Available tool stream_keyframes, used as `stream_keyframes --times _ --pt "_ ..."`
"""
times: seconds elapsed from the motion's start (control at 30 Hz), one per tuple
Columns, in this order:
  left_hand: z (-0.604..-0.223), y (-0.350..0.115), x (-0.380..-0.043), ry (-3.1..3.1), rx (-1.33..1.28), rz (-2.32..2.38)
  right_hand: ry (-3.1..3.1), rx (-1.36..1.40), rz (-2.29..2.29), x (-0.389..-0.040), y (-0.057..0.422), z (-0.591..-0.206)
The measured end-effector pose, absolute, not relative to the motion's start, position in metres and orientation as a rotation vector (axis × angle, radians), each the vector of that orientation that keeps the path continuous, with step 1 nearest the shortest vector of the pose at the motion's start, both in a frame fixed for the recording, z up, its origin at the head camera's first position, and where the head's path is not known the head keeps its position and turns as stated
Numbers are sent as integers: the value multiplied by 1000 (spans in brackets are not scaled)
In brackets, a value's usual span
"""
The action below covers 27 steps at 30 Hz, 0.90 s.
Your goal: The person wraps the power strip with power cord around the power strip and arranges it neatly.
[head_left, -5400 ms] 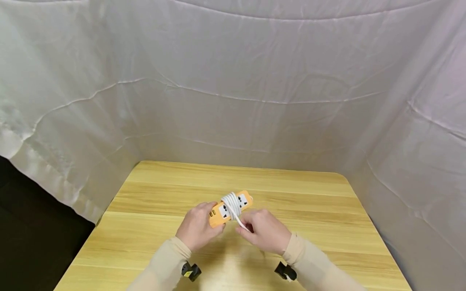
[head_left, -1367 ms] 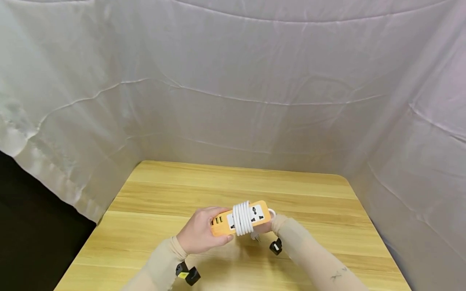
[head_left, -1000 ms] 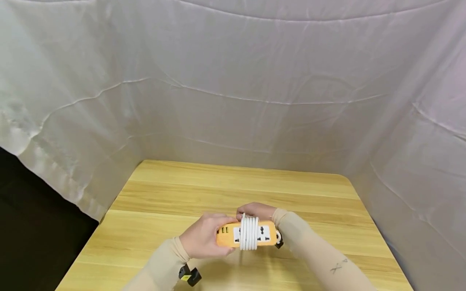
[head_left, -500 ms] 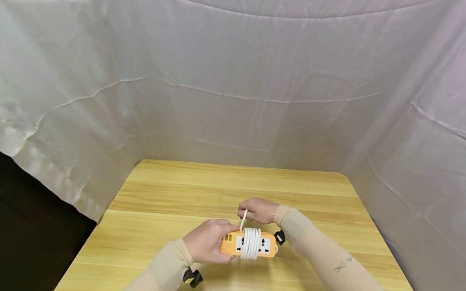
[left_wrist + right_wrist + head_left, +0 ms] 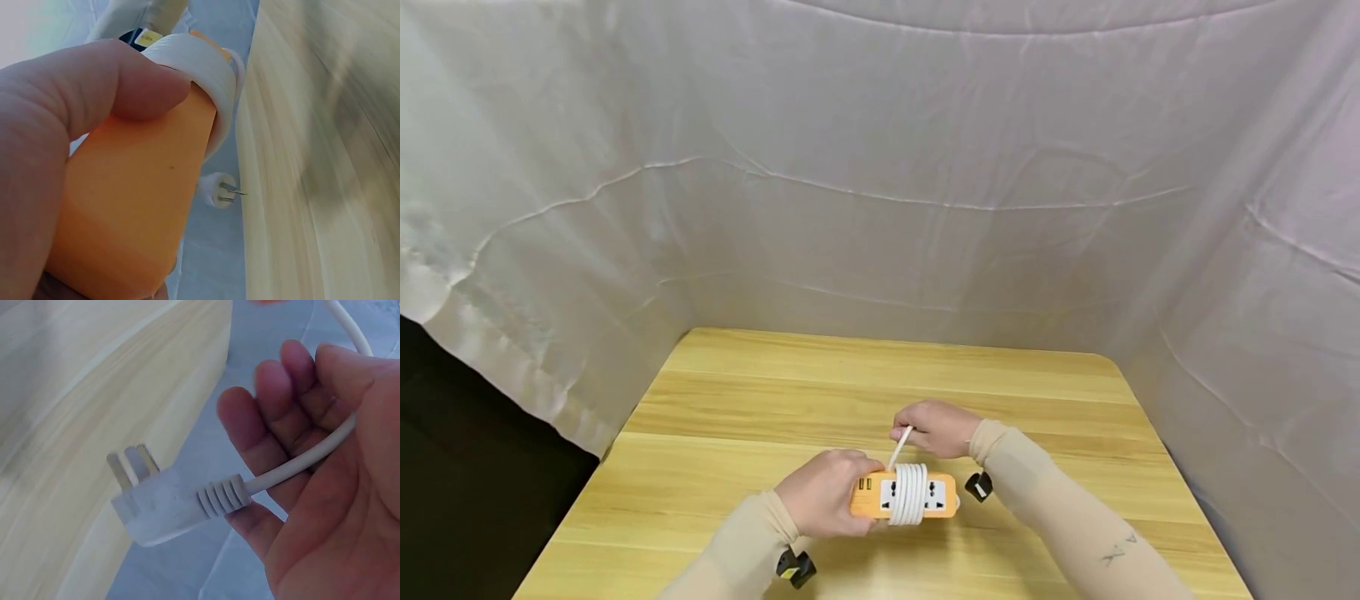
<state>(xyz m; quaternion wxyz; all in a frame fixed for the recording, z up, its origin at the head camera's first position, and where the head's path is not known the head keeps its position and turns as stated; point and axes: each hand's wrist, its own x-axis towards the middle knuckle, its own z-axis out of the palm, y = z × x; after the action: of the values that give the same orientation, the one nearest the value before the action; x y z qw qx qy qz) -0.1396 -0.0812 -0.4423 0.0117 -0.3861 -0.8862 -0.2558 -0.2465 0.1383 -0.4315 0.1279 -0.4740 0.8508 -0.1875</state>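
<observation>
My left hand point(image 5: 827, 493) grips the left end of an orange power strip point(image 5: 868, 503), thumb along the near side. White cord point(image 5: 910, 494) is wound in several turns round the strip's middle, between its white socket panels. Beyond the strip, my right hand point(image 5: 942, 427) holds the cord's free end, which slants up from the coil. In the right wrist view the cord runs across the palm under curled fingers point(image 5: 275, 387), and the three-pin plug point(image 5: 159, 506) sticks out past the hand. The left wrist view shows the plug point(image 5: 216, 190) beyond the strip, its pins toward the table.
Strip and hands are above a wood-grain table point(image 5: 737, 400). Grey-white cloth point(image 5: 880, 250) hangs behind it and along both sides. A black area point(image 5: 467, 450) lies left of the table. Small black devices point(image 5: 796, 568) sit on both wrists.
The strip has turned from a slant to nearly level. My right hand has passed from the near side round behind the strip to its far side, drawing the cord along. The left hand keeps its grip.
</observation>
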Motion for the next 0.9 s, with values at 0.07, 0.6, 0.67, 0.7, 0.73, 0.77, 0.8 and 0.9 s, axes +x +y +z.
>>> stream_keyframes --times 0.07,0.6,0.67,0.7,0.73,0.77,0.8,0.9 --pt "-443 -82 -140 -2787 -1188 -805 2480 -1385 -538 -246 139 -431" --pt "-449 -83 -144 -2910 -988 -821 2583 -1389 -469 -231 137 -417" --pt "-450 -83 -145 -2907 -948 -838 2606 -1386 -463 -229 137 -415" --pt "-451 -83 -145 -2903 -927 -835 2617 -1383 -466 -228 138 -414" --pt "-451 -83 -145 -2898 -907 -837 2629 -1381 -469 -228 138 -413" --pt "-451 -83 -145 -2894 -888 -838 2640 -1377 -475 -227 138 -412" --pt "-452 -83 -146 -2892 -869 -845 2648 -1374 -487 -226 137 -411" --pt "-453 -84 -147 -2886 -802 -841 2666 -1367 -517 -224 136 -408"
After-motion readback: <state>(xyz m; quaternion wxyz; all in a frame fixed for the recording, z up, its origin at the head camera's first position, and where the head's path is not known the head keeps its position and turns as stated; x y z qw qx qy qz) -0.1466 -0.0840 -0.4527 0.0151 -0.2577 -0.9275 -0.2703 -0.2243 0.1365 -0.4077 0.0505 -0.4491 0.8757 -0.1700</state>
